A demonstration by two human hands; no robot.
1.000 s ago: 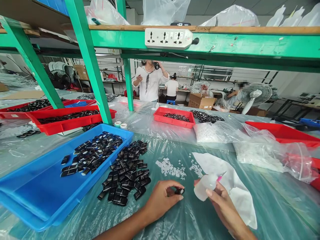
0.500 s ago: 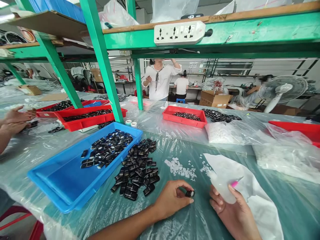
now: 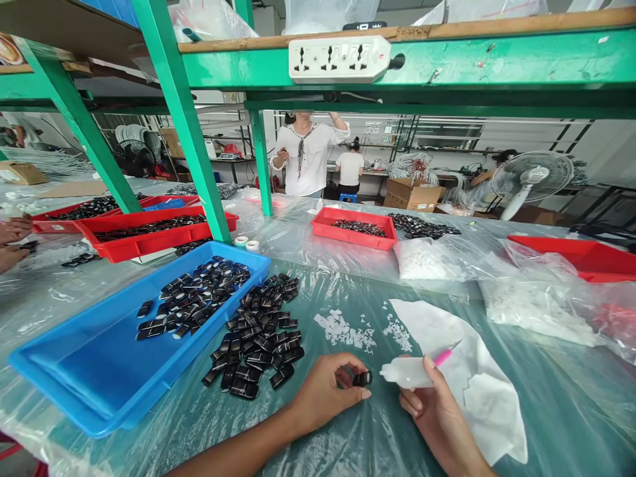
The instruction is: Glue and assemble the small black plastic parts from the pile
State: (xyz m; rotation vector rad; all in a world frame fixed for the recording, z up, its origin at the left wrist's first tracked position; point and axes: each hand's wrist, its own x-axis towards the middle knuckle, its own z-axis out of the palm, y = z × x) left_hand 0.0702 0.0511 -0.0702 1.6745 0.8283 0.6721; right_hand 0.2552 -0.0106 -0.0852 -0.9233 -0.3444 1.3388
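Note:
My left hand (image 3: pixel 325 392) pinches a small black plastic part (image 3: pixel 363 378) between thumb and fingers, its end turned to the right. In my right hand (image 3: pixel 437 411) is a translucent white squeeze bottle (image 3: pixel 408 373), lying nearly level, its nozzle a short gap from the black part. A pink-handled tool with a thin pointed tip (image 3: pixel 442 358) sticks out past the right thumb. Beyond the hands lie small white pieces (image 3: pixel 342 330) in loose piles. Left of them spreads a heap of black parts (image 3: pixel 263 338). A white sheet (image 3: pixel 477 371) lies under and beyond my right hand.
A blue tray (image 3: pixel 64 377) with more black parts stands at the left. Red trays (image 3: pixel 355 228) and bags of white pieces (image 3: pixel 536 311) sit farther back. A green shelf frame (image 3: pixel 209 69) crosses above. At the far left, another person's hands (image 3: pixel 12 242) are over the table.
The bottle in my right hand has swung from tipped-up to nearly level, its nozzle now toward the black part. My left hand keeps its pinch. The whole view has shifted slightly.

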